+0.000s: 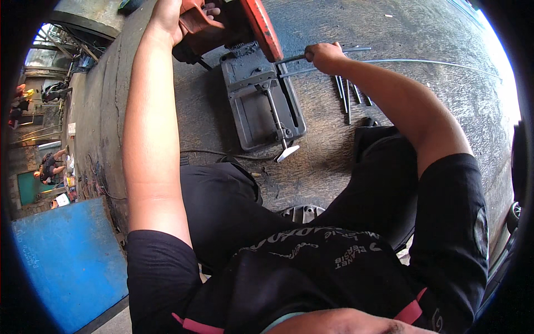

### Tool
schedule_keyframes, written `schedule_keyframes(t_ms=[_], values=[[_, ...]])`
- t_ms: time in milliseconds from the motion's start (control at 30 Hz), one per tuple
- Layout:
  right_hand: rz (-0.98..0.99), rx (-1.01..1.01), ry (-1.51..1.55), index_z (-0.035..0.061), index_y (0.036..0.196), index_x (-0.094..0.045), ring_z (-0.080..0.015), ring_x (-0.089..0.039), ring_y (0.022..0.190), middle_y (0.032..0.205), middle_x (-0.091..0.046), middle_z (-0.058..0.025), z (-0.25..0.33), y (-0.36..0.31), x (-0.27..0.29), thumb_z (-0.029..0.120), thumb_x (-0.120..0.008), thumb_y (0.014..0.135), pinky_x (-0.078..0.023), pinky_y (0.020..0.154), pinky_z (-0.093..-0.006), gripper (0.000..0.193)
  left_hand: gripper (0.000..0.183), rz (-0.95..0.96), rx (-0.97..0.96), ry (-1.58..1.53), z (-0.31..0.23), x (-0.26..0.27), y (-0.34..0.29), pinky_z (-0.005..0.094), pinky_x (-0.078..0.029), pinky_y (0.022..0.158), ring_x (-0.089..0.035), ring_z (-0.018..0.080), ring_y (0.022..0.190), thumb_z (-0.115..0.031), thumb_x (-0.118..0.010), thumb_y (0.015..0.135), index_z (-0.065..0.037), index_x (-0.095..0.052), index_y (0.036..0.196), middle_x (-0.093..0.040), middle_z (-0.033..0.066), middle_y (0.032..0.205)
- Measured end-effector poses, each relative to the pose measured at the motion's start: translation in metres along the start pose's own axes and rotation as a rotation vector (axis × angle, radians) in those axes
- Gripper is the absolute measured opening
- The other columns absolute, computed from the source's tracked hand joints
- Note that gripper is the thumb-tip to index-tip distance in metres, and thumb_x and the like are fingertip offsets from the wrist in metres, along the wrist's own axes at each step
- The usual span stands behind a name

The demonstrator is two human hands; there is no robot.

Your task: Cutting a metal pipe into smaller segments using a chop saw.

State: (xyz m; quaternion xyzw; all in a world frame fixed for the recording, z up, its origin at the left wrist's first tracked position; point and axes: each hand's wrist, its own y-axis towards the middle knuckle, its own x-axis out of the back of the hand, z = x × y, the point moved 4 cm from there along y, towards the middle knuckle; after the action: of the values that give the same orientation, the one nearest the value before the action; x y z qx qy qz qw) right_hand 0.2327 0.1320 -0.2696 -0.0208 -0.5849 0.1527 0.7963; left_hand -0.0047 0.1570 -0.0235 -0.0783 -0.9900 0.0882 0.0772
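Several cut rods (pixel 347 96) are laid beside the saw base (pixel 261 100). One rod (pixel 295 57) is gripped by the right hand (pixel 324 55) under the blade; the saw handle (pixel 194 22) is clasped by the left hand (pixel 172 16). Cutting appears partway done.

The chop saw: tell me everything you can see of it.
The chop saw sits on the dark, worn floor ahead of the person's knees. Its red upper body is tilted up and gripped at the handle by the left hand. The flat base is dark grey metal, grimy, with a screw vise ending in a pale crank handle. A thin rod held by the right hand reaches into it.
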Motion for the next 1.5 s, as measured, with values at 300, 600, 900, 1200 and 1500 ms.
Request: schedule_keyframes(t_ms=[300, 600, 900, 1200, 1500], values=[[0.078, 0.064, 0.181, 0.0138, 0.104, -0.066, -0.0321, -0.063, 0.096, 0.098, -0.068, -0.0132, -0.028, -0.003, 0.001, 0.031, -0.053, 0.092, -0.045, 0.087, -0.0458, 0.025, 0.041, -0.053, 0.046, -0.012, -0.001, 0.001, -0.002, 0.053, -0.055, 0.069, -0.063, 0.0282, 0.073, -0.03, -0.051, 0.079, -0.001, -0.052, 0.108, -0.058, 0.0145, 0.082], [0.193, 0.035, 0.522, 0.0058, 0.094, -0.063, -0.0106, -0.047, 0.064, 0.07, -0.055, 0.0011, -0.037, -0.03, 0.018, 0.024, -0.055, 0.095, -0.042, 0.061, -0.0297, 0.02, 0.043, 0.194, -0.053, -0.034, 0.021, 0.028, 0.035, 0.0332, -0.057, 0.068, -0.067, 0.0234, 0.076, -0.033, -0.055, 0.086, 0.003, -0.054, 0.11, -0.063, 0.0133, 0.089], [0.152, -0.026, 1.068, 0.0039, 0.094, -0.062, -0.0105, -0.048, 0.062, 0.073, -0.055, -0.0002, -0.034, -0.047, 0.052, 0.031, -0.052, 0.098, -0.04, 0.058, -0.0274, 0.03, 0.047, 0.113, -0.018, -0.073, 0.018, 0.015, 0.028, 0.0382, -0.058, 0.064, -0.066, 0.0255, 0.074, -0.033, -0.057, 0.083, -0.001, -0.048, 0.116, -0.059, 0.0169, 0.093], [0.157, 0.244, 1.785, 0.0045, 0.101, -0.053, -0.0165, -0.049, 0.064, 0.078, -0.051, -0.0047, 0.074, -0.074, 0.119, 0.028, -0.044, 0.101, -0.043, 0.059, -0.0307, 0.025, 0.051, 0.138, 0.007, -0.164, 0.02, 0.023, 0.041, 0.0559, -0.059, 0.055, -0.061, 0.0245, 0.073, -0.05, -0.051, 0.09, -0.002, -0.051, 0.11, -0.053, 0.009, 0.086], [0.034, 0.413, 1.828, 0.006, 0.101, -0.052, -0.0155, -0.051, 0.067, 0.083, -0.054, -0.0052, 0.151, -0.103, 0.186, 0.031, -0.043, 0.102, -0.045, 0.063, -0.0299, 0.027, 0.035, 0.073, -0.588, -0.135, -0.045, 0.023, -0.01, 0.0287, -0.048, 0.081, -0.062, 0.0135, 0.092, -0.032, -0.052, 0.095, -0.002, -0.062, 0.113, -0.066, 0.0062, 0.099]])
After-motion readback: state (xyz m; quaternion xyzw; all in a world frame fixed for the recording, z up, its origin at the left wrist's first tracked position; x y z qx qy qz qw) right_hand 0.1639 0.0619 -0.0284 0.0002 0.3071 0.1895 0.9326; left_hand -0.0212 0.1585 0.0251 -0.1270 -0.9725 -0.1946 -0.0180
